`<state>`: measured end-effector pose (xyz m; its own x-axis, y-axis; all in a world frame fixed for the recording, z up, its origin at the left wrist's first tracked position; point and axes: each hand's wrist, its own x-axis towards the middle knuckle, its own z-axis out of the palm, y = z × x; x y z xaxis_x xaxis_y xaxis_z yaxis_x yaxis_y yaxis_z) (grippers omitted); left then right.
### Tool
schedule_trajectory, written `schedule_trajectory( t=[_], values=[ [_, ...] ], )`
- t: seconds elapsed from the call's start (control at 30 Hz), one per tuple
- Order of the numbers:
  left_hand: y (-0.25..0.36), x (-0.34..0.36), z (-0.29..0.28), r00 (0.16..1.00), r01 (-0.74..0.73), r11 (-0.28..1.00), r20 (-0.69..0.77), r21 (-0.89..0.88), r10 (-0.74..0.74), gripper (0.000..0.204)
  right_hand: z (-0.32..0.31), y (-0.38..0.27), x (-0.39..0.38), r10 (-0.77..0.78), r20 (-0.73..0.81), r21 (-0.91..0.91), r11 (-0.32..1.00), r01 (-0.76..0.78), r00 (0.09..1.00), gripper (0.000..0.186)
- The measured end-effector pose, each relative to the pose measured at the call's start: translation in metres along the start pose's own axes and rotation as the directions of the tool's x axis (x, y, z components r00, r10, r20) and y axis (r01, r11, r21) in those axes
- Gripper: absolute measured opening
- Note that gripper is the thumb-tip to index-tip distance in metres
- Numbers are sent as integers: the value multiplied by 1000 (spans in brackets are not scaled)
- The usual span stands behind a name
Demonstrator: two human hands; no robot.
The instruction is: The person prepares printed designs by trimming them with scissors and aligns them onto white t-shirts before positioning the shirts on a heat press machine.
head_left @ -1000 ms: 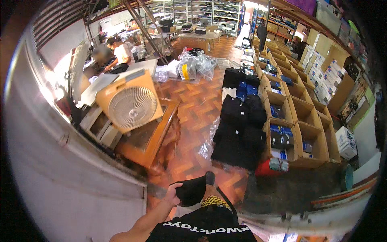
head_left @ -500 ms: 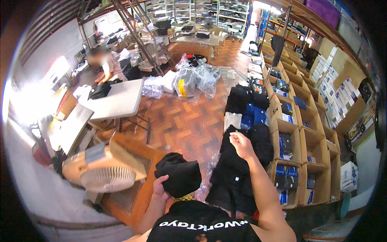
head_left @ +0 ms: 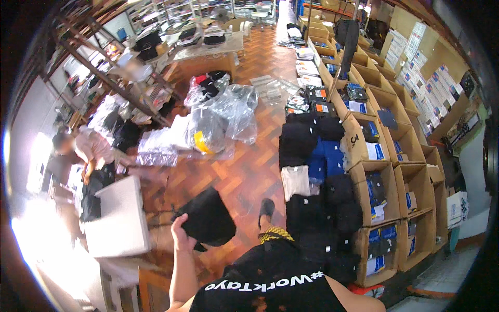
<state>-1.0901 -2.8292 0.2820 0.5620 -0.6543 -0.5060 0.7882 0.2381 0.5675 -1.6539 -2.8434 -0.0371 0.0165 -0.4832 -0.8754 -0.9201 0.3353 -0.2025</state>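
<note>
A folded black garment point(head_left: 208, 218) is gripped at its near left edge by the left hand point(head_left: 182, 234), the fingers curled onto the cloth. The garment is held in the air above the brick-patterned floor point(head_left: 249, 171), just right of the white table point(head_left: 120, 218), which serves as the landmark here. The right hand is not seen in the view, so its fingers cannot be judged.

The table's right edge lies close to the garment, with only a narrow strip of floor left between them. Left of the table another person point(head_left: 78, 151) is bent over, partly hidden by glare.

Beyond the table, farther from the wearer, clear plastic bags point(head_left: 223, 117) holding folded clothes are heaped on the floor. Between that heap and the garment an open patch of floor is left bare.

Well to the right of the table, stacks of dark folded clothes point(head_left: 317, 171) are laid in a line on the floor, and a row of open cardboard boxes point(head_left: 395, 171) is set along their far side against the wall. A lane of floor is kept open between the table and those stacks, and the wearer's shoe point(head_left: 267, 208) is planted at the lane's right side, next to the nearest stack. Far beyond the table, a wooden workbench point(head_left: 208, 49) loaded with clothing closes the lane's end.
</note>
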Motion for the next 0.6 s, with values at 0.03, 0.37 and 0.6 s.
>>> schedule_trajectory(
  t=[0.03,0.37,0.6],
  values=[
    [5,37,16,1000,-2,1000,-11,-1,2,34,-10,-20,17,14,21,8,1000,-14,1000,24],
    [14,386,228,995,69,995,-72,-75,-75,27,-373,-503,288,-513,-514,335,618,712,687,25],
    [5,613,377,981,186,982,56,-27,-184,31,-653,-781,280,-484,-631,498,347,794,607,19]
  ],
)
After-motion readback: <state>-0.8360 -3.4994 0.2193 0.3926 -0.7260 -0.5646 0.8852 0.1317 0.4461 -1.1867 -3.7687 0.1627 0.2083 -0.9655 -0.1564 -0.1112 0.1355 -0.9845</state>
